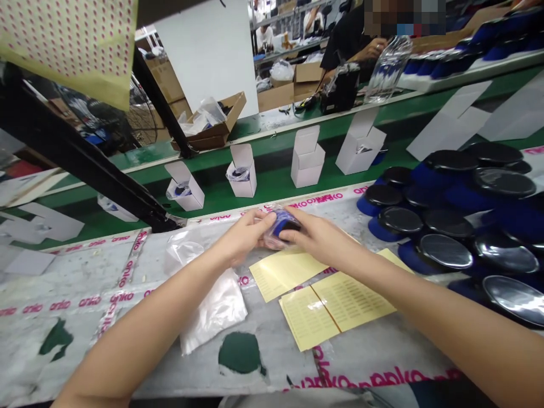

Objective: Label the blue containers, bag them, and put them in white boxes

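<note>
Between my two hands is a blue, dark-topped round item in a clear plastic bag (283, 222), held above the table's far edge. My left hand (250, 232) grips its left side, thumb on top. On the other side my right hand (308, 226) has its fingers closed on the bagged item. Below my hands lie yellow sticker sheets (340, 303) with rows of small print. A stack of clear plastic bags (216, 311) rests under and beside my left forearm. Many similar blue items with glossy black tops (446, 251) are grouped at the right.
Open white boxes (308, 164) stand along the green conveyor (272, 170) beyond the table, several with bagged items inside. A black post (85, 141) slants across the left. Across the line a person (348, 39) sits near a clear bottle (386, 71).
</note>
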A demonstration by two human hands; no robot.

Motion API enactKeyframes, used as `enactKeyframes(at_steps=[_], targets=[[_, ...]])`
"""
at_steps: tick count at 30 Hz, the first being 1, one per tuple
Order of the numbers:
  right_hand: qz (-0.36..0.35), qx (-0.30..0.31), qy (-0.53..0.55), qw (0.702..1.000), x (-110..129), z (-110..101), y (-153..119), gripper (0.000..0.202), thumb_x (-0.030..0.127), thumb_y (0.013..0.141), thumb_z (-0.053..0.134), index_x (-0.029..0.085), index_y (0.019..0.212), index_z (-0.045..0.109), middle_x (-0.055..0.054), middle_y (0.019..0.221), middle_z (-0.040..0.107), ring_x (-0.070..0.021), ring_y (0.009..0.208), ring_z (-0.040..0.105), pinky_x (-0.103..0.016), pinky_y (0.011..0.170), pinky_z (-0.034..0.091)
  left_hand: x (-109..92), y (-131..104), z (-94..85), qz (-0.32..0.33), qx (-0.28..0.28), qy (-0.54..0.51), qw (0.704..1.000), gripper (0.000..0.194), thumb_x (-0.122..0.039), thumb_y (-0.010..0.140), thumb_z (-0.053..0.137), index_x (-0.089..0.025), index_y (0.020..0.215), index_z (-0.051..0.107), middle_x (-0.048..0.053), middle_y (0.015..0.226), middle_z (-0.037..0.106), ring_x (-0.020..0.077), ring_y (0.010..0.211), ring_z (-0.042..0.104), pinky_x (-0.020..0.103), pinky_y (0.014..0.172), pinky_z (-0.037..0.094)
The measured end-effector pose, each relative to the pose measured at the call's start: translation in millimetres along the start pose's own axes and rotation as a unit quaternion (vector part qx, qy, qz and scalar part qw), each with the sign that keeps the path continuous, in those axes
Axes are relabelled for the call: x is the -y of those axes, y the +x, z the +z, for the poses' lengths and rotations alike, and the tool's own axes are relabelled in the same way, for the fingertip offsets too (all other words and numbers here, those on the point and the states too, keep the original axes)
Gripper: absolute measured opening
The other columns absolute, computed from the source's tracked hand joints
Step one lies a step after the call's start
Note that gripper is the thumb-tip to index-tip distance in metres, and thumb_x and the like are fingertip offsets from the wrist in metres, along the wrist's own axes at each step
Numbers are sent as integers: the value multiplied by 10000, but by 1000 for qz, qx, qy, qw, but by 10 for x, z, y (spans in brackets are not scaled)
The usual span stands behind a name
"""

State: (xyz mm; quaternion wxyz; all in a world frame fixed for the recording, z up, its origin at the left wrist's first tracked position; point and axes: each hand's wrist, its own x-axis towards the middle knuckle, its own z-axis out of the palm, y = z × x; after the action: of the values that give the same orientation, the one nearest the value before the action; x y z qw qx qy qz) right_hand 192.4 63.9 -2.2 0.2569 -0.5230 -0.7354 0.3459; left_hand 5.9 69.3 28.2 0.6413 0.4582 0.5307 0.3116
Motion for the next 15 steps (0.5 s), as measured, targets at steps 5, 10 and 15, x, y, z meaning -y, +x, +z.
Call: enactKeyframes(at_steps=[5, 10, 15], targets=[[-17, -20, -83, 996, 14, -106, 132, 353, 343, 1003, 424, 226, 1186, 702, -112, 1146, 750, -318, 1069, 685, -425, 883, 507, -62, 37, -43, 53, -23, 167, 984, 69, -113, 863, 671, -147, 909, 633, 9, 596, 687, 132, 574, 644, 253, 631, 519], [-53, -5, -181, 982, 158, -103, 130, 577, 550, 849, 667, 232, 1329, 624, -173, 1309, 616, -381, 1167, 604, -448, 854, 499, -178, 39, -127, 163, -46, 214, 962, 91, -219, 868, 645, -162, 809, 684, 9, 574, 674, 138, 569, 617, 258, 619, 496], [-69, 55, -218, 972, 259, -208, 228, 417, 356, 808, 745, 215, 1192, 662, -113, 1119, 709, -287, 986, 680, -343, 769, 505, -317, -178, -261, 261, -94, 155, 948, 163, -328, 838, 700, -180, 893, 740, 30, 722, 722, 163, 693, 666, 274, 675, 545]])
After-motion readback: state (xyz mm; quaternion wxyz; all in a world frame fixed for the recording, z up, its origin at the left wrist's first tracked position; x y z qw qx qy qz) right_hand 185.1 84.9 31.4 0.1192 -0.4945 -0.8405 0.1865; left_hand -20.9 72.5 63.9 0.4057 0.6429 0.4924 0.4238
